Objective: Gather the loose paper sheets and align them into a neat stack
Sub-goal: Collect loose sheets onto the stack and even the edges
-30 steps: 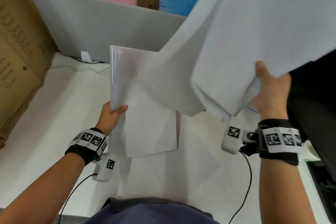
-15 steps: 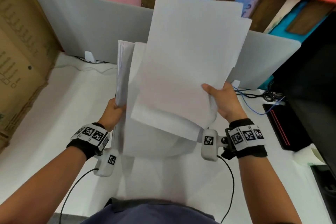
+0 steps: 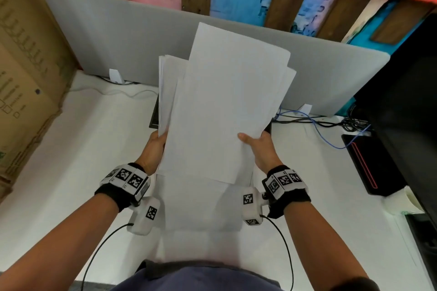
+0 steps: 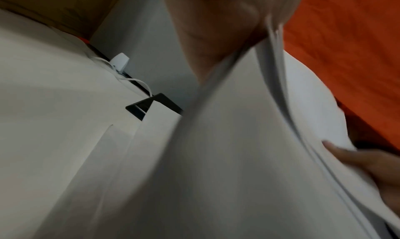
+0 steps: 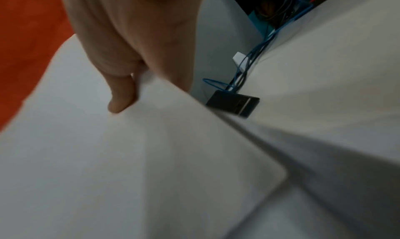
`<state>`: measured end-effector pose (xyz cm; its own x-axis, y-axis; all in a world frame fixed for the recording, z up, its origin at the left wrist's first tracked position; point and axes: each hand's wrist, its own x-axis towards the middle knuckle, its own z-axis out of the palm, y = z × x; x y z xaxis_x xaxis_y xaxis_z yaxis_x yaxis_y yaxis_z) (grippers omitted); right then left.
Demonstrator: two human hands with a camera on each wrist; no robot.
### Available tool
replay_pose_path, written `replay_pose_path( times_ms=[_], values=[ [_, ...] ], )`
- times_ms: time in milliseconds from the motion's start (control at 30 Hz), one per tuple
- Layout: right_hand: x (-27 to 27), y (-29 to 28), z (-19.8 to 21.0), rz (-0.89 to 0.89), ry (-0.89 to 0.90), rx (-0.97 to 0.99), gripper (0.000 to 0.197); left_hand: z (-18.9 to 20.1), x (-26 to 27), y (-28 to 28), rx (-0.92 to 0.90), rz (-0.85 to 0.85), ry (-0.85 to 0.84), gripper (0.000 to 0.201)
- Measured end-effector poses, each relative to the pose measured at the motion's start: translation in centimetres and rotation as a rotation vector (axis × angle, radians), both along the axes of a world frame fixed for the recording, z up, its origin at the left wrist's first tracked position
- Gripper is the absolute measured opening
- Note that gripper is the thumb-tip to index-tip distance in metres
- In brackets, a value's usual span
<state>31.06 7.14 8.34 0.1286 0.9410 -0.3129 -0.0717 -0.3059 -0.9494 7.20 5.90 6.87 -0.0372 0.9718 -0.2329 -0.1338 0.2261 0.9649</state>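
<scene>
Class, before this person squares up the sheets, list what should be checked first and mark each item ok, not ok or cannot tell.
1. Left hand grips the thicker bundle: ok.
2. Right hand grips the front sheets: ok.
3. Edges flush: not ok, the front sheets stick up higher and sit skewed.
4. All sheets gathered: not ok, loose paper lies on the white desk.
5. Sheets uncreased: cannot tell.

Item: bundle of plain white paper sheets, blank. Held upright-tilted at frame centre, clear of the bench. Edges uneven: the front sheets sit skewed to the upper right, the thicker rear sheaf's edges fanning out at the left.
</scene>
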Motion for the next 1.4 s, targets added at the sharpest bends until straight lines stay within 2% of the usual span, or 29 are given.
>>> replay_pose_path(
  times_ms=[67,133,200,267,333,500,633,833,867,1000,1067,1133,1200,1233,1300,1367,1400],
  values=[
    [-0.2,0.1,0.8,-0.042,-0.029,0.064,0.042,0.3,0.5,-0.1,0.016,0.092,-0.098,0.039],
    [-0.6,0.1,1.8,-0.071,-0.079,0.153,0.037,0.7,1.1,0.0,0.101,0.136,-0.080,0.049],
    [-1.0,0.0,3.0,-0.092,-0.120,0.236,0.023,1.2,1.6,0.0,0.197,0.157,0.045,0.041],
    [-1.3,0.0,3.9,-0.108,-0.120,0.312,0.024,1.6,1.8,0.3,0.262,0.213,0.115,0.038],
    [-1.3,-0.1,4.1,-0.121,-0.092,0.366,0.027,2.0,1.7,0.4,0.308,0.234,0.115,0.037],
    [-0.9,-0.3,2.7,-0.028,-0.028,0.330,0.040,1.5,1.0,0.0,0.341,0.194,0.169,0.041],
    [0.1,-0.5,2.1,0.055,-0.029,0.312,0.064,1.1,0.9,-0.3,0.375,0.157,0.151,0.048],
    [1.5,0.7,5.4,0.078,0.053,0.385,0.095,2.7,0.1,0.4,0.425,0.095,0.088,0.062],
    [1.5,1.0,6.0,0.075,0.065,0.398,0.096,2.8,0.0,0.6,0.431,0.088,0.084,0.065],
    [2.3,1.7,5.7,0.119,0.195,0.406,0.071,2.9,-0.2,1.4,0.449,0.058,0.054,0.077],
    [2.5,1.6,5.2,0.141,0.213,0.366,0.075,2.8,-0.4,1.6,0.440,0.057,0.038,0.075],
    [2.3,1.1,5.3,0.159,0.176,0.332,0.094,2.7,-0.4,1.7,0.426,0.057,0.035,0.071],
    [1.8,1.1,5.4,0.108,0.184,0.296,0.108,2.5,-0.4,1.9,0.412,0.058,0.045,0.062],
    [1.7,1.1,5.5,0.069,0.212,0.284,0.108,2.5,-0.4,2.0,0.405,0.060,0.049,0.056],
    [1.3,1.0,5.8,0.043,0.187,0.281,0.090,2.5,-0.4,2.0,0.393,0.059,0.058,0.050],
    [0.9,1.2,5.7,0.031,0.119,0.353,0.038,2.5,-0.5,1.9,0.384,0.051,0.057,0.049],
    [0.7,1.1,6.1,-0.003,0.106,0.389,0.021,2.5,-0.5,1.8,0.382,0.044,0.053,0.049]
  ],
)
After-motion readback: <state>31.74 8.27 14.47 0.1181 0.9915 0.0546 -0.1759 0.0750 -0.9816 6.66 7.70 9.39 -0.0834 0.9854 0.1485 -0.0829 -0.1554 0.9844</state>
